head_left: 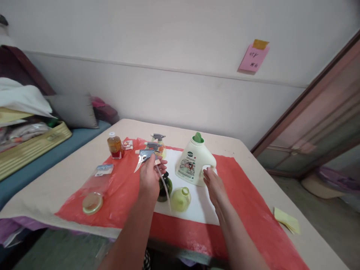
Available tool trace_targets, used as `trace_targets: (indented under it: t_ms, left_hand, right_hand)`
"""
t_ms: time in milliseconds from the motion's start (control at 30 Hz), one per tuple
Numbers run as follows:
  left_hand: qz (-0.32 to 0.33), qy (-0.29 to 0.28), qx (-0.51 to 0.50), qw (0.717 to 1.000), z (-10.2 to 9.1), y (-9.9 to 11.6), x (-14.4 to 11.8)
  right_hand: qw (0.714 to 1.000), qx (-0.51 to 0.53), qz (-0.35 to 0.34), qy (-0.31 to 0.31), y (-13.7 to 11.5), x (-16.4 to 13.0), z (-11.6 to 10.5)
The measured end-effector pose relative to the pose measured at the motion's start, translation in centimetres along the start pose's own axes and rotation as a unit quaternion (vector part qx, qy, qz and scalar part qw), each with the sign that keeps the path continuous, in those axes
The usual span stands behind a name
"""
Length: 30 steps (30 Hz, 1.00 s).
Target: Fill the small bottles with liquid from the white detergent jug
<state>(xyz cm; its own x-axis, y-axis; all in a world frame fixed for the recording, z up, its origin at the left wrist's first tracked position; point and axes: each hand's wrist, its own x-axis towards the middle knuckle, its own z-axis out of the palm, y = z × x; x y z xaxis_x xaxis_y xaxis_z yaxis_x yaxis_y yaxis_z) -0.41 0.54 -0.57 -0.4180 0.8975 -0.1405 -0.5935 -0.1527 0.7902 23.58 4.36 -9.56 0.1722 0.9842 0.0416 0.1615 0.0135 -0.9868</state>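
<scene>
My left hand [149, 176] holds a grey spray-trigger head [146, 154] whose clear dip tube [164, 187] hangs down beside a dark green bottle [164, 189]. My right hand [214, 183] reaches toward the handle of a white detergent jug [194, 162] with a green cap; its fingers are apart and touch or nearly touch the handle. A pale green funnel [180, 198] lies on a white sheet [197, 206] between both hands. Two more spray bottles [158, 144] stand behind my left hand.
A red plastic sheet [247, 225] covers the beige table [253, 157]. A small amber bottle [114, 145], a clear bag [98, 180] and a round lid [92, 203] sit at left. Yellow notes [287, 220] lie at right. A bed with a basket [30, 148] stands left.
</scene>
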Motion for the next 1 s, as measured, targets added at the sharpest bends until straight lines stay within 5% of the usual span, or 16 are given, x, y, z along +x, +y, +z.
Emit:
trace_targets:
  t_ms: [133,333,600,1000]
  left_hand:
    - [0.009,-0.012,0.001,1.000,0.0,-0.5,-0.1]
    - [0.019,-0.020,0.016,1.000,0.2,-1.0,-0.2]
    - [0.035,-0.011,0.028,0.999,0.5,-1.0,-0.1]
    - [0.083,-0.068,-0.015,0.994,2.0,-2.6,-1.2]
  right_hand:
    - [0.997,0.019,0.072,-0.013,-1.0,-2.8,-2.0]
    - [0.992,0.020,0.083,-0.097,-2.3,-4.1,-3.2]
    - [0.968,-0.055,0.071,-0.236,-2.1,-5.0,-1.3]
    - [0.947,-0.167,0.066,-0.267,-0.2,-5.8,0.9]
